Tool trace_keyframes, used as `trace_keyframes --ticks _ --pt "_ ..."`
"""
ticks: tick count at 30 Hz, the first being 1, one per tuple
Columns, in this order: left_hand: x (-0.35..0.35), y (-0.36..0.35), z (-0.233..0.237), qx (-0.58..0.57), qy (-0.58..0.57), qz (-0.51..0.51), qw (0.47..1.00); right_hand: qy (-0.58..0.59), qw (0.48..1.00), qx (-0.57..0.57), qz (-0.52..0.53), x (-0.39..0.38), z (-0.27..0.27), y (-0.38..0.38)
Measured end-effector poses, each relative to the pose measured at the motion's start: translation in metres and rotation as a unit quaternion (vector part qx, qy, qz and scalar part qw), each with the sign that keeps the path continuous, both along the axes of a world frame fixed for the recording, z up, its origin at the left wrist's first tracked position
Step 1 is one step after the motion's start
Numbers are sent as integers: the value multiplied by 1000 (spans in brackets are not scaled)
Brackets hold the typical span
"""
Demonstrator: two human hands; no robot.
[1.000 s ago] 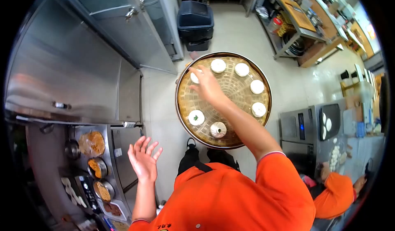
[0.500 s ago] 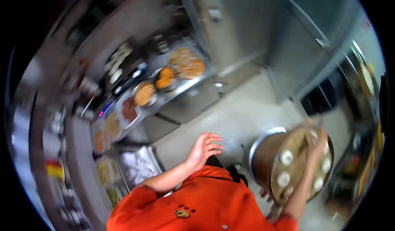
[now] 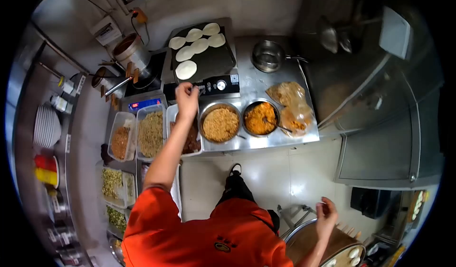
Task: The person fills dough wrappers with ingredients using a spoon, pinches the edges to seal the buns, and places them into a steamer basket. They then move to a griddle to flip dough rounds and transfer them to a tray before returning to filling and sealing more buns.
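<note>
My left hand is stretched forward over the front edge of a flat black griddle. Its fingers are half curled with a small gap at the thumb, and nothing shows in them. Just beyond the fingertips lies the nearest of several round white dough pieces on the griddle. Low on the right, my right hand hangs beside and above a round steamer, its fingers bent and apart, holding nothing I can see. White buns sit in the steamer, partly cut off by the frame's lower edge.
Along the counter's front stand a bowl of tan chopped filling, a bowl of orange filling and a tub of greenish filling. A metal pan stands behind. A steel cabinet is at right, stacked plates at left.
The view has turned from the steamer toward the counter. My left hand has gone from in front of my body to the griddle. My right hand has come away from the buns.
</note>
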State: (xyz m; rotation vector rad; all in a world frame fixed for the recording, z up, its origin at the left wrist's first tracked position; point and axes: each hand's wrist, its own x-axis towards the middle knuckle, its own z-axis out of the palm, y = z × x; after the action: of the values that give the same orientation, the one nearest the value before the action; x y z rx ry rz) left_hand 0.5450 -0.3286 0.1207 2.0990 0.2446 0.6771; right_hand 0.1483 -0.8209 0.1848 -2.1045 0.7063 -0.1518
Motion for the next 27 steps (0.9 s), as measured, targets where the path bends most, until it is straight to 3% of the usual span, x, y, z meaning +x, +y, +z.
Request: trace_keyframes --ticks 1,3,5,6,9,15,19,23,25,27 --pt "38 26 7 158 -16 75 984 5 1000 15 26 22 -3 15" --pt "100 71 11 259 50 43 964 18 997 21 71 68 12 48" --pt "144 94 23 301 225 4 927 27 996 25 82 101 18 63" --pt "164 104 27 288 302 -26 909 35 995 20 96 116 21 69" --pt "199 117 21 288 372 -28 882 38 993 9 115 152 32 84" --pt "233 132 15 230 456 -35 859 34 984 23 173 202 31 88" --pt "238 135 10 265 484 -38 833 4 976 31 215 228 29 83" --pt "206 105 14 270 374 80 884 -22 962 44 270 254 27 70" --pt "187 83 21 262 388 73 881 -15 955 39 293 267 37 69" --pt "157 61 21 411 127 73 900 -27 939 7 342 278 42 67"
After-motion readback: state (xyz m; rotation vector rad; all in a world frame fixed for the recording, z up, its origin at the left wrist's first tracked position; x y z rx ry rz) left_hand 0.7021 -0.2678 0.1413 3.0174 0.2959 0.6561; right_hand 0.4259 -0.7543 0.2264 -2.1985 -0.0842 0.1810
